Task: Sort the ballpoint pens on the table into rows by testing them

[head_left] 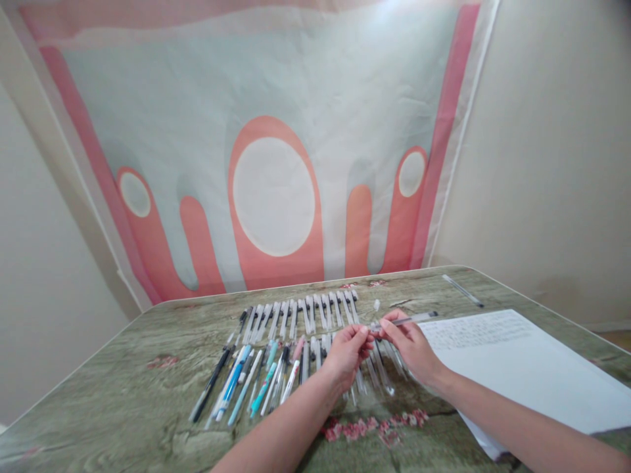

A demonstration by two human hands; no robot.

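Note:
A clear pen with a dark end [419, 318] is held level above the table in my right hand [411, 348], whose thumb and fingers are closed round its barrel. At the pen's left end, the fingertips of my left hand [348, 355] are pinched together; they cover that tip. Just beyond my hands lies a small whitish piece [377, 305], perhaps a pen cap. Below them, several clear pens [379, 368] lie side by side, partly hidden by my hands. A row of clear pens with dark clips [296, 315] stretches across the table behind.
Coloured pens, among them a blue one [233, 378] and a teal one [263, 389], lie at front left. White paper with handwriting [522, 368] covers the right side of the wood-patterned table [123, 394]. One pen [463, 291] lies near the back right. A patterned cloth [197, 118] hangs behind.

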